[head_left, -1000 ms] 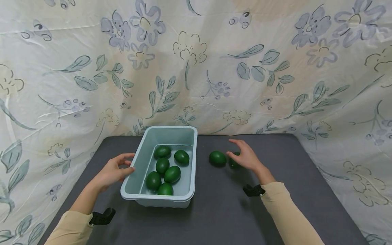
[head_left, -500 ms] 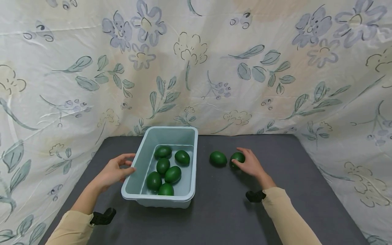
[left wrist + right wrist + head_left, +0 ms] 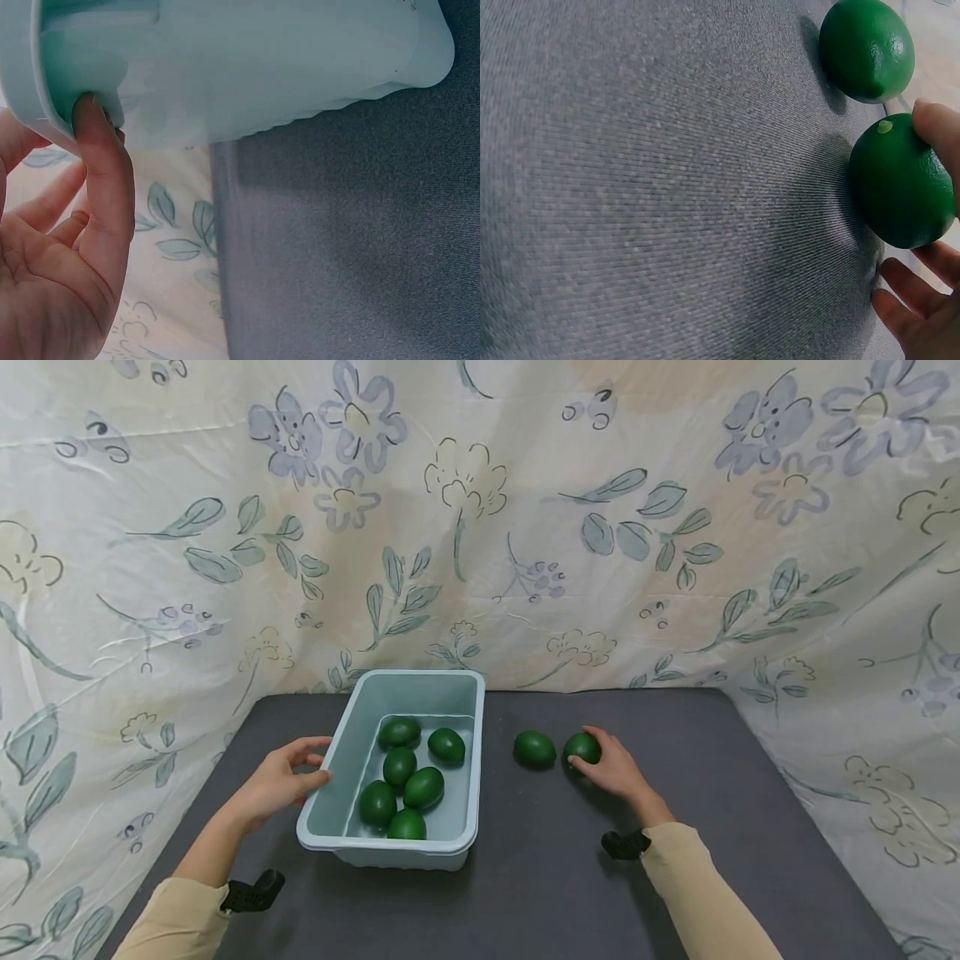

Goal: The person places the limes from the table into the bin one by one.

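Observation:
A pale blue plastic bin stands on the dark table, with several glossy green avocados lying inside. My left hand pinches the bin's left rim; in the left wrist view its thumb presses beneath the lip. To the right of the bin, my right hand grips an avocado between thumb and fingers, and this avocado appears to rest on the table. Close by on its left lies another avocado, untouched.
The dark grey table reaches back to a floral cloth hung behind and along the sides. Black wrist straps sit at both sleeve cuffs.
My right hand has drawn back from above the two loose avocados and closed round the right-hand one. The left hand and the bin stay where they were.

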The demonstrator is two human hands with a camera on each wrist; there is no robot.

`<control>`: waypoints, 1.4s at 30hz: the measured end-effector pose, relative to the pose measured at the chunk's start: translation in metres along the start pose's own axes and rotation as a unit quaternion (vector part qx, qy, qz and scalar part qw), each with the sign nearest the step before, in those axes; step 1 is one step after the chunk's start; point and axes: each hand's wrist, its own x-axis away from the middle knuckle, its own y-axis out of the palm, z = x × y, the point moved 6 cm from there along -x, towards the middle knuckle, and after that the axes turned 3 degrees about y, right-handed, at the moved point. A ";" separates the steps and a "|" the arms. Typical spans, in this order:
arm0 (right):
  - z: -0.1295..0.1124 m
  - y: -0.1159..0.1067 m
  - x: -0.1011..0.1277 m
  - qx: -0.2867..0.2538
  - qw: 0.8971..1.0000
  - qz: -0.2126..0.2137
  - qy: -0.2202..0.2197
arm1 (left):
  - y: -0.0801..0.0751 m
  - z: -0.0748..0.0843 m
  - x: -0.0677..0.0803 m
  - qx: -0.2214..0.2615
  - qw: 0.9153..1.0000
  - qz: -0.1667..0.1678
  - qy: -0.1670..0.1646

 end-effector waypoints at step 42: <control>-0.027 -0.018 -0.004 -0.063 0.996 0.037 -0.046 | 0.001 0.001 0.001 0.011 1.000 -0.003 -0.001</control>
